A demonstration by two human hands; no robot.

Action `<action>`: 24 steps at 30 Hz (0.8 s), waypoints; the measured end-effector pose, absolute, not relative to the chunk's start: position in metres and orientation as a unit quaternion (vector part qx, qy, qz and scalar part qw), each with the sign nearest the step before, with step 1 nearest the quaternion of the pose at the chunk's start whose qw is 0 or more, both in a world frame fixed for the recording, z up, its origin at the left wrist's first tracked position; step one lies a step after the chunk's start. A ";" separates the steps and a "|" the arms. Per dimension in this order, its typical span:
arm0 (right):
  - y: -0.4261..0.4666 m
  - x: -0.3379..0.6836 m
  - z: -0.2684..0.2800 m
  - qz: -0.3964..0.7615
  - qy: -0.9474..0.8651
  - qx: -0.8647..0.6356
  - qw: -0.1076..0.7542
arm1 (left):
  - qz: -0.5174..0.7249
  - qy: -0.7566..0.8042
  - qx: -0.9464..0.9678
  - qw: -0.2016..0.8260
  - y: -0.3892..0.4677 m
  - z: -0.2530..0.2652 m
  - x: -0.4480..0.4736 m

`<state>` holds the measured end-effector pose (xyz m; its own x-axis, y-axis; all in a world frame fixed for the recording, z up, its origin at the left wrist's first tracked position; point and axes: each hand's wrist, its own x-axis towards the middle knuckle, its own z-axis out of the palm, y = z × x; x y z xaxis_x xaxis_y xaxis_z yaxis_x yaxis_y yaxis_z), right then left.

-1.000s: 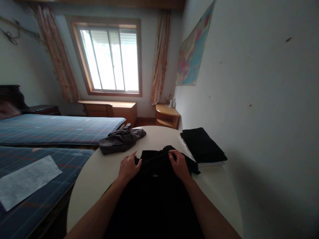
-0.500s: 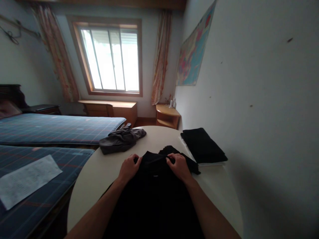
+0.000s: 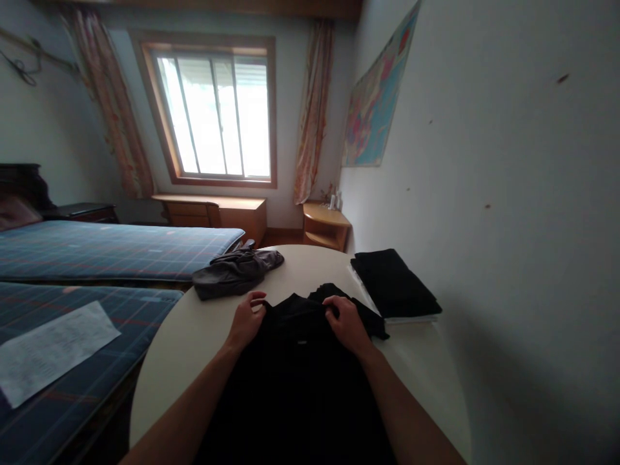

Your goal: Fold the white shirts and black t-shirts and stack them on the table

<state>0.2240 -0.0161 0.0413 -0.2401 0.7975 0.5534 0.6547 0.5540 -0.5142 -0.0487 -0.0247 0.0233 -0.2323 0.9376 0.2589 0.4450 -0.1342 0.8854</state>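
Observation:
A black garment (image 3: 300, 387) with a small pale label near its top edge lies spread over the near part of the round table, running down out of view. My left hand (image 3: 246, 321) is at its upper left corner, fingertips pinched on the cloth and a small gap showing between the bent fingers. At the upper right, my right hand (image 3: 345, 321) grips the same edge between thumb and fingers. Folds run along the edge between both hands. Just beyond the right hand is a crumpled black cloth (image 3: 371, 314), partly hidden by that hand and the garment.
The cream round table (image 3: 310, 258) also bears a crumpled grey cloth (image 3: 230, 274) at the far left and a folded black stack (image 3: 394, 284) on something white at right, near the wall. Left of the table, a bed (image 3: 145, 300) carries a printed paper sheet (image 3: 55, 352).
My left hand has shifted slightly left, drawing the garment's upper left edge outward and changing its folds. The right hand has barely moved and keeps its grip.

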 end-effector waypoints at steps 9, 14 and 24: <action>-0.016 0.224 0.039 0.074 -0.779 -0.502 0.368 | 0.254 0.752 0.608 0.031 -0.033 0.018 -0.043; -0.018 0.223 0.041 0.086 -0.787 -0.495 0.359 | 0.266 0.711 0.643 0.100 -0.027 0.014 -0.045; -0.016 0.223 0.036 0.104 -0.787 -0.481 0.372 | 0.477 0.647 0.575 0.155 -0.024 0.024 -0.046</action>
